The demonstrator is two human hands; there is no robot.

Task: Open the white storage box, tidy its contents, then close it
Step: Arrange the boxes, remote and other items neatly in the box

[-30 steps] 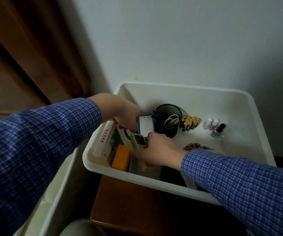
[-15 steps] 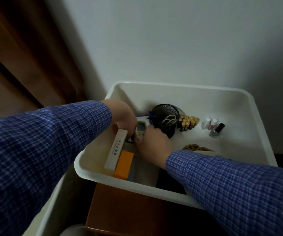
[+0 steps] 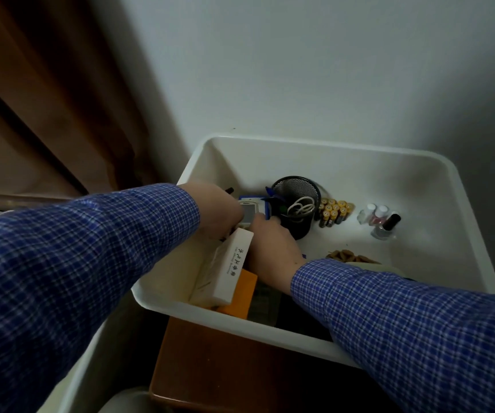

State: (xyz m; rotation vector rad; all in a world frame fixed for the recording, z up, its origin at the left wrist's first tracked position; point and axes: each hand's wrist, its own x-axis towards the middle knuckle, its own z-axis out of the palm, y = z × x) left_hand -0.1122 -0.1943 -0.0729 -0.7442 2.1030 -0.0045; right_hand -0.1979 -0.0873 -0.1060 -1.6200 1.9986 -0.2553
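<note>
- Head view: the box stands open on a brown worktop, pushed against the wall; no lid can be picked out for certain, though a pale rim at the bottom left could be one.
- Both hands reach into the far-left corner of the box and meet over a remote, a pale handset with a small grey screen.
- The left hand comes in over the left wall with fingers curled down at the remote's left side; it seems to grip it, but the fingertips are hidden.
- The right hand lies over the remote's near end, fingers bent toward it. Whether it pinches the remote or only steadies it, I cannot tell.
- My guess is that the remote is being stood up or slotted beside the blue card just behind it, to gather the flat things at that corner.
- A long white carton leans along the left wall and an orange block sits by it at the near-left corner, likely filed on edge to save floor space.
- A mesh cup holds scissors; batteries stand in a tight cluster to its right, and small bottles are grouped further right, well apart from the hands. These already look sorted by kind.
- Brown bits near the right sleeve are too small to identify.
- The near part of the box floor is dark and covered by the right forearm, so what lies there is unclear.
</note>
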